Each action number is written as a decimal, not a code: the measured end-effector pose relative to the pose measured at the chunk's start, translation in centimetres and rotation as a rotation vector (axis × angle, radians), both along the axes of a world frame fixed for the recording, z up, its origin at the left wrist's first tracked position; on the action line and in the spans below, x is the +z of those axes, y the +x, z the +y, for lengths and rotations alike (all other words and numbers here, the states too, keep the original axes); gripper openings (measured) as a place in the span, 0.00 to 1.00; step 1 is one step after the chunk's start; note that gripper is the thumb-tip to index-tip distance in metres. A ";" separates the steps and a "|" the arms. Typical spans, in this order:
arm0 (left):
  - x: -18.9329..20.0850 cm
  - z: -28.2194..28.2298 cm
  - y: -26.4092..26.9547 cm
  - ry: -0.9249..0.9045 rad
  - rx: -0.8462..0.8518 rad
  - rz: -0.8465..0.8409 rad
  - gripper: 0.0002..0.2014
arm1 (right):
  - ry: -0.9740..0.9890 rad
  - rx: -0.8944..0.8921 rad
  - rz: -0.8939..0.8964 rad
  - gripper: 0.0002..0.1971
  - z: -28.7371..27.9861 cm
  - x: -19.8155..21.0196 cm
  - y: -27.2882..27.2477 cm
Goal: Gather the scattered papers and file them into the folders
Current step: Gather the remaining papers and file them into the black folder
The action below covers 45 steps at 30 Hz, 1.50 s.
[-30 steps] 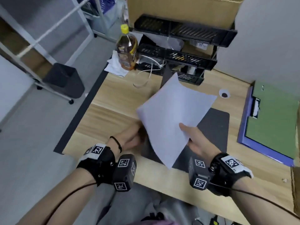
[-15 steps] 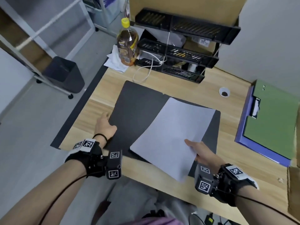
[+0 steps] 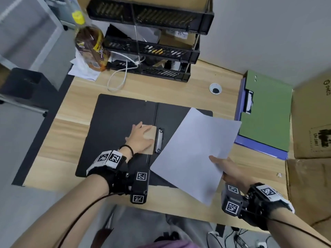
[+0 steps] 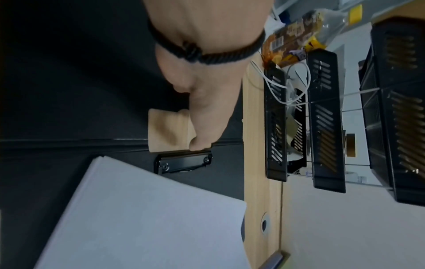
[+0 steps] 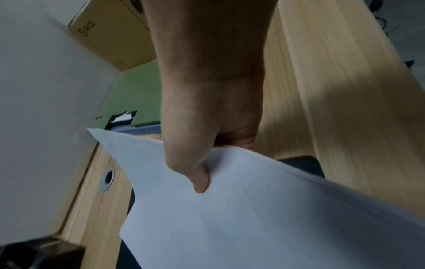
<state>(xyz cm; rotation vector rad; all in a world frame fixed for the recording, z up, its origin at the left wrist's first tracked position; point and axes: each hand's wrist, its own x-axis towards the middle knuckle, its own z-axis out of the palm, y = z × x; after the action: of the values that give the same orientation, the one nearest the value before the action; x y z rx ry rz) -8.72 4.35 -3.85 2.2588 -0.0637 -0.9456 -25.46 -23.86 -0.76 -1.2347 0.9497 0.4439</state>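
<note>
So the wooden desk [image 3: 80,111] is the biggest thing here, with a black stacked tray rack [image 3: 152,45] at the back and a tea bottle [image 3: 90,45] next to it. Off to the right there's a green folder [image 3: 266,115] lying on top of a purple one [image 3: 240,97], both closed and well out of the way, probably parked for later sheets.

In the middle lies the black folder [image 3: 114,126], opened flat so both covers rest on the desk. That makes sense, the clip [image 3: 159,140] by the spine is only reachable that way.

The white paper [image 3: 195,153] is tilted over the folder's right half, one corner poking toward the green folder. The right hand [image 3: 226,170] pinches its near edge, thumb on top, fingers underneath; the sheet looks raised, so my guess is it's waiting for the clip to open.

The left hand [image 3: 141,138] is laid over a tan lever tab [image 3: 149,140] touching the clip, fingers curled at its far edge in the left wrist view. Looks like it's about to work the clamp, nothing filed in this folder yet
</note>
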 end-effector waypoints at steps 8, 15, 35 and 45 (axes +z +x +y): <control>0.8 0.0 1.3 0.136 0.015 -0.129 0.20 | 0.028 0.134 0.028 0.15 -1.6 -1.1 0.6; 1.1 -3.5 0.0 0.161 0.056 -0.065 0.13 | 0.007 0.340 -0.031 0.18 -2.2 -0.8 2.4; 2.3 -6.0 2.5 0.481 -0.427 -0.069 0.15 | -0.128 0.546 -0.004 0.17 -2.0 -1.5 3.6; 2.9 -3.9 3.2 0.237 -0.343 -0.022 0.13 | -0.053 0.522 -0.038 0.16 -2.8 -0.7 3.6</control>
<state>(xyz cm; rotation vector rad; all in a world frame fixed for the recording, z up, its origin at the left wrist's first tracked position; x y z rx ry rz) -5.48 0.48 -0.93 2.5271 -0.3767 -1.1567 -21.81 -26.68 -1.47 -1.5351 0.6001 0.8042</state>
